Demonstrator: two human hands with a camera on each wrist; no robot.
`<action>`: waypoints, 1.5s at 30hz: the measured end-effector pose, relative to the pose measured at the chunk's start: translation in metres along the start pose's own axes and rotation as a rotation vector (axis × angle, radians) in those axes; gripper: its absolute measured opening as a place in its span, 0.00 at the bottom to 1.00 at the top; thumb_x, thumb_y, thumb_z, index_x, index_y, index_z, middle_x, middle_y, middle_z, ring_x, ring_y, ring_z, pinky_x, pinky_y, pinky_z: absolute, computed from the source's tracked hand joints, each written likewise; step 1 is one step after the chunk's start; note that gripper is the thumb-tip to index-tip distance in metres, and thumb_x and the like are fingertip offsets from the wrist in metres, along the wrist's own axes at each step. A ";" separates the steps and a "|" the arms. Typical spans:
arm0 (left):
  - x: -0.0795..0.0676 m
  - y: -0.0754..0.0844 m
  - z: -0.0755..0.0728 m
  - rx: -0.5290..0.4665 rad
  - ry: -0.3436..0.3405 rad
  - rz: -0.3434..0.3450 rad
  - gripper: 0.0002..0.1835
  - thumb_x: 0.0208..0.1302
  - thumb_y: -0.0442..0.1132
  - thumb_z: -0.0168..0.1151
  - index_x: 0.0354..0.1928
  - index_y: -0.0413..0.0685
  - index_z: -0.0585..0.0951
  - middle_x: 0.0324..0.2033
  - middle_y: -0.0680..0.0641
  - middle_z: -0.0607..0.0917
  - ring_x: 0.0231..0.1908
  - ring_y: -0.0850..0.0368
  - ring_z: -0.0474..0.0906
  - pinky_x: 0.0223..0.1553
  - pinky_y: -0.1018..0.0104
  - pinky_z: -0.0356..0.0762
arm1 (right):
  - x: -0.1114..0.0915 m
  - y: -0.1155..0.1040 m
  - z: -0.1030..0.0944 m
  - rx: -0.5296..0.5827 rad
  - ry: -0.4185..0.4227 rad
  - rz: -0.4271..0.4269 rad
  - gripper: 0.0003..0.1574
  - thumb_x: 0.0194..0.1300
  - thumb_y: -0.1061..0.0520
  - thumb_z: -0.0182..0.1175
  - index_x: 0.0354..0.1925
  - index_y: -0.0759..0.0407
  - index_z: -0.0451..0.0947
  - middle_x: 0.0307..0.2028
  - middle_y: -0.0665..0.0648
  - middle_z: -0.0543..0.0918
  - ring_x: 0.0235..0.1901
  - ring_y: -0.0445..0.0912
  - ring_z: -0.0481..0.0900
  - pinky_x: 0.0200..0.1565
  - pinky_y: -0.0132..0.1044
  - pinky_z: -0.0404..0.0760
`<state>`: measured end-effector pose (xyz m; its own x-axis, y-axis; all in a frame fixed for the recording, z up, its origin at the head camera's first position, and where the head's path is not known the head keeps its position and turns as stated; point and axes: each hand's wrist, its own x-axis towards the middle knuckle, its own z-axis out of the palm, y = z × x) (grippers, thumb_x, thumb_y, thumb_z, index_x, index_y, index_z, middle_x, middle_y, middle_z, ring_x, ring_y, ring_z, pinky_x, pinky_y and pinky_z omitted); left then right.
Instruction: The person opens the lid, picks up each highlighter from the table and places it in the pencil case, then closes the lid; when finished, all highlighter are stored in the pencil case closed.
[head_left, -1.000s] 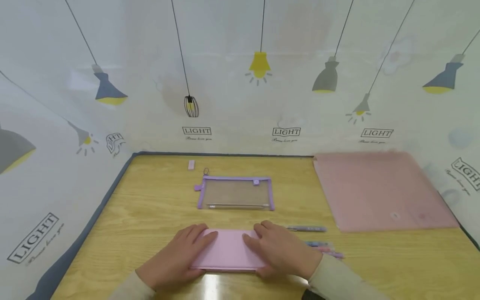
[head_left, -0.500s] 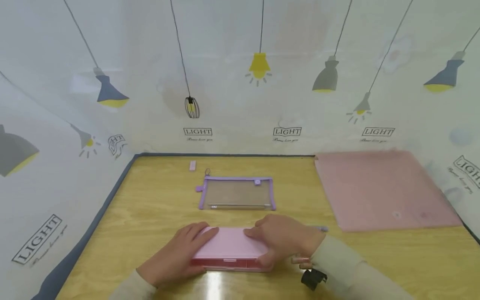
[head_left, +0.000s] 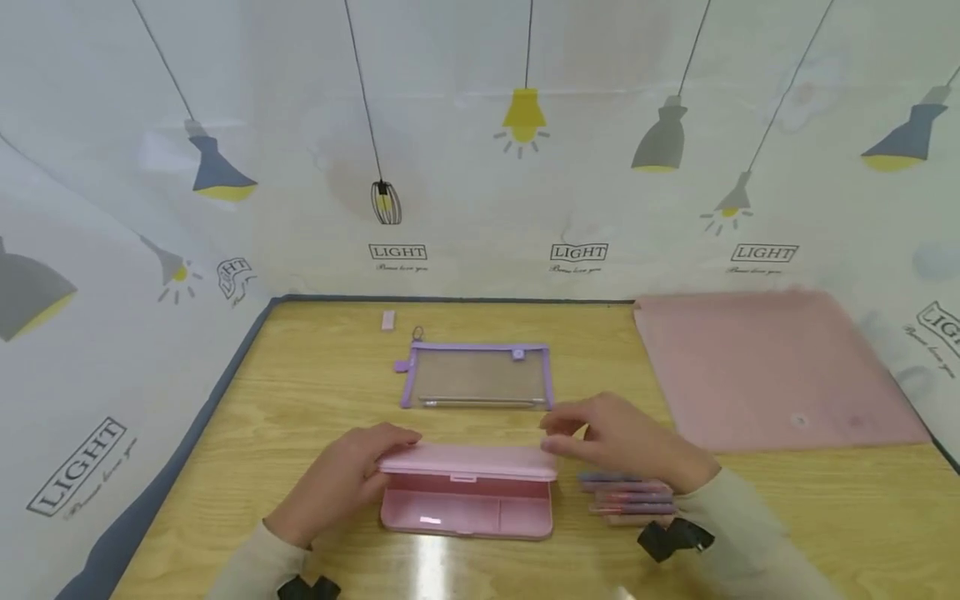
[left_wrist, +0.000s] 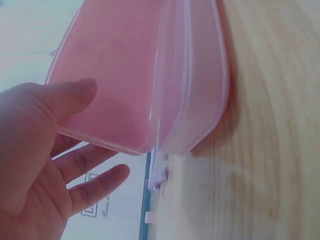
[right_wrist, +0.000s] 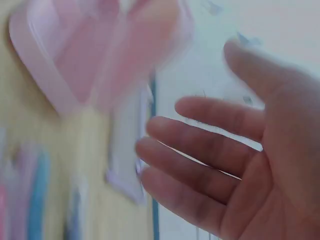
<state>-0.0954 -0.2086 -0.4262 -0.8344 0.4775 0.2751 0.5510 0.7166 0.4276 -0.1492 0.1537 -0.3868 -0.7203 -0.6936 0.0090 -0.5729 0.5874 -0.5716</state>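
Observation:
A pink plastic pencil case [head_left: 465,521] lies in front of me, its lid [head_left: 468,460] partly raised on the far side. The inside shows a long compartment and a shorter one at the right. My left hand [head_left: 341,475] holds the lid's left end. In the left wrist view, the thumb presses on the lid's inner face [left_wrist: 112,70], with fingers behind it. My right hand [head_left: 622,437] hovers at the lid's right end. Its fingers spread loosely in the right wrist view, apart from the blurred case [right_wrist: 75,55], with nothing in the palm.
Several colored pens [head_left: 633,498] lie right of the case, under the right forearm. Behind it is a purple-edged mesh pouch [head_left: 480,371] with a pencil [head_left: 480,403] along its bottom. A small pink eraser [head_left: 387,320] and a large pink sheet [head_left: 780,371] lie farther back.
The case was closed, with both hands gripping its ends. Its lid has come up, held by the left hand. The right hand has let go and moved up and right.

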 end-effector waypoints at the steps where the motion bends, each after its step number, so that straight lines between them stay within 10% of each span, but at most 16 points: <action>1: 0.000 0.000 0.000 -0.003 0.016 -0.015 0.22 0.54 0.27 0.65 0.53 0.50 0.83 0.50 0.52 0.86 0.51 0.53 0.83 0.53 0.54 0.79 | -0.004 0.006 -0.005 -0.023 0.040 0.031 0.17 0.71 0.42 0.58 0.48 0.50 0.83 0.39 0.43 0.86 0.35 0.33 0.81 0.38 0.32 0.80; 10: -0.004 -0.003 0.013 -0.185 0.166 -0.131 0.14 0.63 0.31 0.64 0.50 0.50 0.83 0.48 0.55 0.86 0.52 0.56 0.82 0.53 0.54 0.79 | -0.037 0.058 -0.006 -0.218 0.053 0.190 0.10 0.65 0.54 0.65 0.43 0.56 0.83 0.38 0.49 0.84 0.38 0.43 0.81 0.41 0.42 0.81; 21: 0.001 -0.014 0.023 -0.222 0.188 -0.161 0.08 0.69 0.35 0.60 0.46 0.55 0.83 0.46 0.56 0.87 0.52 0.56 0.82 0.54 0.54 0.79 | -0.046 0.064 0.007 -0.278 0.045 0.229 0.04 0.65 0.56 0.65 0.40 0.50 0.82 0.33 0.44 0.79 0.33 0.37 0.75 0.37 0.38 0.78; 26: 0.008 -0.017 0.020 -0.174 0.178 -0.136 0.08 0.68 0.34 0.61 0.46 0.52 0.83 0.44 0.53 0.88 0.48 0.55 0.84 0.51 0.54 0.80 | -0.053 0.050 0.004 -0.300 0.093 0.218 0.04 0.64 0.57 0.65 0.39 0.50 0.82 0.31 0.41 0.78 0.31 0.34 0.73 0.34 0.34 0.76; 33: 0.011 -0.018 0.015 -0.196 0.175 -0.125 0.07 0.68 0.35 0.61 0.45 0.53 0.83 0.43 0.54 0.88 0.47 0.57 0.84 0.50 0.55 0.81 | -0.061 0.002 0.016 -0.256 0.168 -0.006 0.06 0.62 0.59 0.67 0.37 0.49 0.81 0.32 0.40 0.79 0.31 0.31 0.74 0.33 0.31 0.78; 45: 0.010 -0.020 0.017 -0.253 0.164 -0.118 0.07 0.68 0.37 0.61 0.45 0.54 0.83 0.44 0.54 0.88 0.48 0.57 0.84 0.51 0.55 0.81 | -0.008 -0.049 0.084 -0.391 0.222 -0.192 0.03 0.64 0.55 0.65 0.37 0.50 0.81 0.34 0.44 0.80 0.35 0.38 0.79 0.39 0.34 0.80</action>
<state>-0.1145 -0.2097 -0.4470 -0.8940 0.2956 0.3368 0.4480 0.6034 0.6597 -0.0824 0.0950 -0.4280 -0.6290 -0.7239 0.2834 -0.7768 0.5997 -0.1922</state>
